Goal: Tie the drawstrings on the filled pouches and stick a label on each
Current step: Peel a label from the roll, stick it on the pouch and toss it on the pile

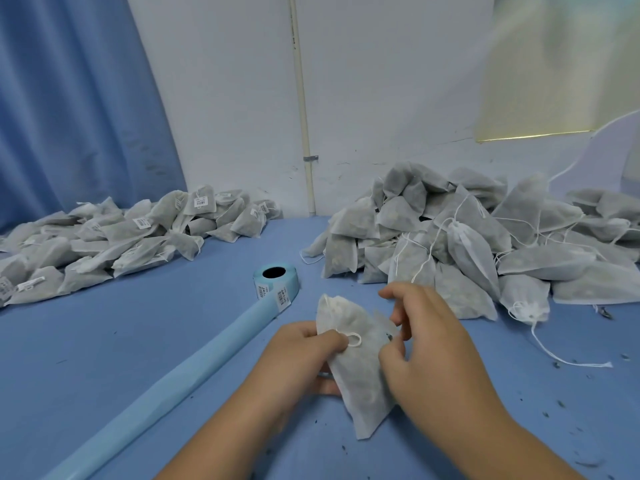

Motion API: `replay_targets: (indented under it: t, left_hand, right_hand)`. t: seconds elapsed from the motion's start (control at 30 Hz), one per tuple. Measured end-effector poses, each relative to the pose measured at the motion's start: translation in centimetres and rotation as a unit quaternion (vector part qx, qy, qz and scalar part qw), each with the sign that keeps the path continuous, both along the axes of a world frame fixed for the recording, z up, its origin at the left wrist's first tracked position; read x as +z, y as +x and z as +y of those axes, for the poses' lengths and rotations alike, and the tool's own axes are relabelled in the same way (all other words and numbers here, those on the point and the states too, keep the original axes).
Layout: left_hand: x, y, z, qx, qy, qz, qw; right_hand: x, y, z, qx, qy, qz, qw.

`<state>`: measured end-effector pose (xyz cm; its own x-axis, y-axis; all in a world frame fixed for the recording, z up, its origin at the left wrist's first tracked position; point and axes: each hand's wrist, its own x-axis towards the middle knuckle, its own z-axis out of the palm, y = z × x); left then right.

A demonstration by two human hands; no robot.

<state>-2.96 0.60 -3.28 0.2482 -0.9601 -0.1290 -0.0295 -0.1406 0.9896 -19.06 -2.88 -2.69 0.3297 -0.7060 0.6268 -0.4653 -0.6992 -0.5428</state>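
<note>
table [104,358]: one, blue top, everything I see sits on it.
curtain [69,98]: one, blue, back left, beside a white wall.
unlabelled heap [467,237]: one, right rear. Too many pouches for me to count. White mesh, greyish fill shows through, and loose strings trail out of several.
labelled heap [104,244]: one, left rear, well apart from the other heap. Again too many to count, and I see white barcode stickers on many.
backing strip [173,375]: one, pale blue. It runs from the roll diagonally to the bottom left edge, passing left of the hands.
pouch [360,375]: one in play, filled, front centre between both hands. Its mouth points away from me and its bottom corner is toward me.
left hand [298,362]: curled on the pouch's left side, thumb and fingertip pinching at the string loop.
right hand [426,344]: fingers curled, pinching at the pouch's right edge. I cannot tell whether it has string or fabric.
label roll [276,278]: one, blue, standing on its flat side, beyond the left hand. I count two printed labels on its unrolled end.
drawstring loop [354,339]: one, white, lying on the pouch face between the two thumbs.
stray string [561,355]: one, trailing from a pouch at the heap's front edge, right of the right hand.
crumbs [561,407]: many dark specks, front right.
</note>
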Motion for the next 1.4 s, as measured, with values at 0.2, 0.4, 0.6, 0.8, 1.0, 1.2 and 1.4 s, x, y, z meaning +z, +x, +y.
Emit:
replay_targets:
  t: [0.2,0.4,0.6,0.8,1.0,1.2,1.4]
  left_hand:
    - [0.0,-0.7,0.2,-0.023,-0.024,-0.008,0.999]
    - [0.0,-1.1,0.2,-0.007,-0.038,-0.033,0.999]
    - [0.4,-1.5,0.5,-0.007,-0.039,-0.064,0.997]
    - [0.6,-1.4,0.6,-0.024,-0.038,-0.071,0.996]
    - [1.1,-1.9,0.9,-0.054,-0.047,-0.036,0.997]
    - [1.0,-1.6,0.9,-0.027,-0.042,-0.03,0.998]
    - [0.6,-0.7,0.6,0.005,-0.035,-0.042,0.998]
  right_hand:
    - [0.3,0.6,0.5,0.009,-0.032,0.083,0.996]
    - [0.3,1.1,0.9,0.033,-0.017,0.111,0.993]
    - [-0.3,1.3,0.8,0.048,-0.015,0.133,0.99]
    - [-1.0,1.2,-0.2,0.046,-0.018,0.131,0.99]
    - [-1.1,0.9,-0.6,0.066,-0.029,0.119,0.99]
    - [-0.7,0.3,-0.8,0.141,-0.042,0.188,0.971]
    - [-0.9,0.0,-1.1,0.196,0.07,0.161,0.965]
